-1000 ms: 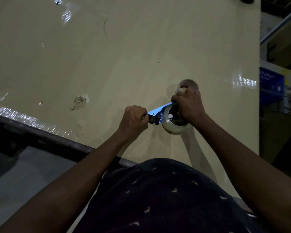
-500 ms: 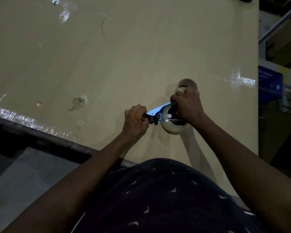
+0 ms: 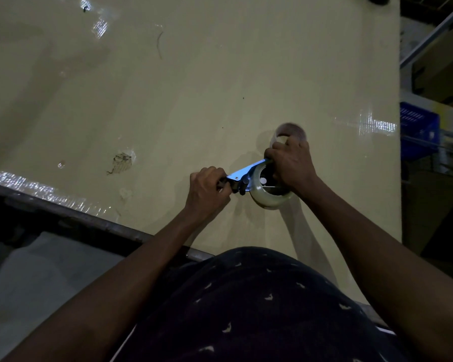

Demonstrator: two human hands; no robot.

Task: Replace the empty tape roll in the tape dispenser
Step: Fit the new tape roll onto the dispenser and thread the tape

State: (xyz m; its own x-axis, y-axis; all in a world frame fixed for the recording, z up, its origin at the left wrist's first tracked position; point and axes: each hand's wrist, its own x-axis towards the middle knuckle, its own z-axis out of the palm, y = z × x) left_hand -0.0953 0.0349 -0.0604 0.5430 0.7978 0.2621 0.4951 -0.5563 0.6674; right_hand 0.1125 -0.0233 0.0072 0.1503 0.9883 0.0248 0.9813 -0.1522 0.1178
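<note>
Near the front edge of the pale cream bench [image 3: 168, 100], toward its right side, a hand-held tape dispenser with a bright blue metal frame and a dark handle [image 3: 242, 175] is held just above the surface. The left hand [image 3: 207, 189] is closed in a fist around the handle, its grip pressed tight on it. The right hand [image 3: 292, 165] lies over the clear, glossy roll of packing tape [image 3: 268, 197] sitting on the dispenser's hub; its fingers curl over the top of the roll and frame, a grip pressed onto them, though the fingertips themselves are hidden.

Just beyond the right hand, an empty brownish cardboard tape core [image 3: 290, 131] stands on the bench, so the new roll appears to be already mounted or nearly seated.

By appearance, the full roll is fairly heavy for its size, stiff as a ring, with a slick outer face; it is best held across its flat sides or pushed at the core. The dispenser is rigid and light, safest taken by the handle, away from the likely toothed cutter at the front.
</note>
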